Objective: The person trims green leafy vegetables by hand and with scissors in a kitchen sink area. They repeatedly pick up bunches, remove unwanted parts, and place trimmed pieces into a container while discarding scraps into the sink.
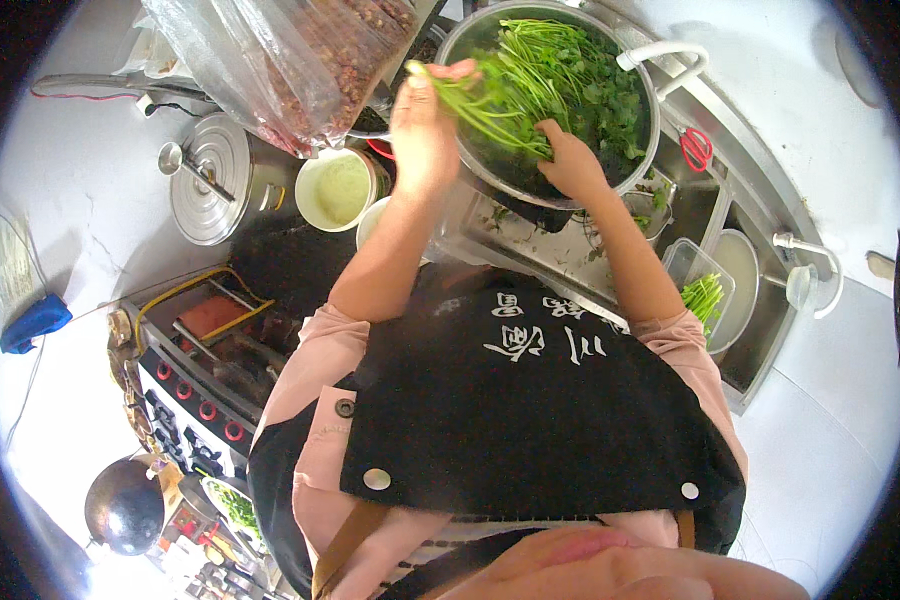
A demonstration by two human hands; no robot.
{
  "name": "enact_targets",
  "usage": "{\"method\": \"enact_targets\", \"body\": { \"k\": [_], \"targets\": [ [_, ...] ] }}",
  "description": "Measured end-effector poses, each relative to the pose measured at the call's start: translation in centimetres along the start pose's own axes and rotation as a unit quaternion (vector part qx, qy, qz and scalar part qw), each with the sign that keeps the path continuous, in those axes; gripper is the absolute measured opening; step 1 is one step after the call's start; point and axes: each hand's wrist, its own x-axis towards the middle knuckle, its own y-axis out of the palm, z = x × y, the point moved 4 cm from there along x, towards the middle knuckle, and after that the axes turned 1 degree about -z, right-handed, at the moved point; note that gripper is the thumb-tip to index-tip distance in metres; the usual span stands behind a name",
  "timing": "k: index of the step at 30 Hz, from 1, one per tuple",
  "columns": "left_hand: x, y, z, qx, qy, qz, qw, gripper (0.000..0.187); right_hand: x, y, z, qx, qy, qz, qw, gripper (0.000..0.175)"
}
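Observation:
A large round metal basin is heaped with long-stemmed leafy greens that look like coriander. At its left rim, my left hand is raised with a small bunch of stems between thumb and fingers. The bunch slants down to the right, blurred in places. My right hand is over the basin, its fingers curled on the lower end of that bunch. Some of its fingertips are hidden among the greens.
A white faucet arches over the basin's right rim. Red-handled scissors lie right of it. A clear plastic container stands lower right. To the left are a white bucket, a lidded metal pot and a bulging plastic bag.

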Motion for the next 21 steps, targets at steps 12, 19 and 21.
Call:
{"method": "enact_targets", "body": {
  "k": [12, 19, 21],
  "targets": [
    [-0.6, -6.9, -1.2, -0.105, -0.047, -0.113, 0.987, 0.018, 2.4, -0.5, -9.8, -0.172, 0.083, 0.038, 0.981, 0.051],
    [-2.2, -5.8, -1.6, -0.024, -0.039, -0.135, 0.990, 0.026, 3.5, -3.0, -4.8, -0.126, -0.029, 0.096, 0.987, 0.034],
    [-2.3, -5.4, -1.7, -0.001, -0.038, -0.124, 0.992, 0.026, 4.5, -2.3, -2.4, -0.059, -0.077, 0.108, 0.989, 0.028]
  ]
}}
